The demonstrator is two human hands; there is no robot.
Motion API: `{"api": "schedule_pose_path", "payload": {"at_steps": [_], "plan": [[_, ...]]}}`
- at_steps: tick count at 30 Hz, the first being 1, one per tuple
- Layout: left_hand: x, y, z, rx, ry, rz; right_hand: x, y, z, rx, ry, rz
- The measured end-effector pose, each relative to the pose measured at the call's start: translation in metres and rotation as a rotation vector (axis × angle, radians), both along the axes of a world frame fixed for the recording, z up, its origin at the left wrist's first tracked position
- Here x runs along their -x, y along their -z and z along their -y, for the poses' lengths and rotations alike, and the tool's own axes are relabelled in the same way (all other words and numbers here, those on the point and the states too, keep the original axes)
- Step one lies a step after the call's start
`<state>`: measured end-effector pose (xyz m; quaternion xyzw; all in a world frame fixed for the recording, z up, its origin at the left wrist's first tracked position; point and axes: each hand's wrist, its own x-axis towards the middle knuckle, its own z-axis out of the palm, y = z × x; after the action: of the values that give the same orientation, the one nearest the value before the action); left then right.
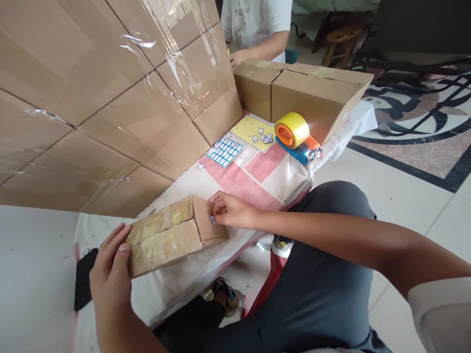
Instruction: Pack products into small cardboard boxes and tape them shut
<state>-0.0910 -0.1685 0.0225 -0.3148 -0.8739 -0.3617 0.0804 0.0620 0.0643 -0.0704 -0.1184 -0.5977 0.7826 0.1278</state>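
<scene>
A small taped cardboard box (165,235) lies at the near edge of the covered table. My left hand (112,267) grips its left end, thumb on the top and fingers over the far side. At the box's right end face, my right hand (230,210) is closed with its fingers pinched. A small blue-and-white sticker (212,220) shows at those fingertips, against the cardboard; whether it is stuck down I cannot tell. Beyond the right hand lie a sheet of blue-edged stickers (225,152) and a yellow sheet (252,131) with several loose labels on it.
Stacked, wrapped cartons (121,103) rise like a wall on the left. A tape dispenser (298,137) with yellow tape stands near the table's right edge, before larger boxes (309,93). Another person (257,29) is at the far side. A black flat object (85,279) lies left.
</scene>
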Motion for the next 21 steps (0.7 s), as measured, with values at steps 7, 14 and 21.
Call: {"api": "schedule_pose_path", "payload": {"at_steps": [7,14,21], "plan": [[-0.001,-0.002,-0.001,-0.007,-0.019,0.05,-0.006,0.002,0.008,-0.119,0.161,0.029],[0.004,0.001,-0.003,0.014,-0.001,0.055,-0.022,0.003,0.017,-0.181,0.192,-0.043],[0.032,0.017,0.012,0.035,0.054,0.074,-0.041,0.007,0.038,-0.332,0.172,-0.114]]}}
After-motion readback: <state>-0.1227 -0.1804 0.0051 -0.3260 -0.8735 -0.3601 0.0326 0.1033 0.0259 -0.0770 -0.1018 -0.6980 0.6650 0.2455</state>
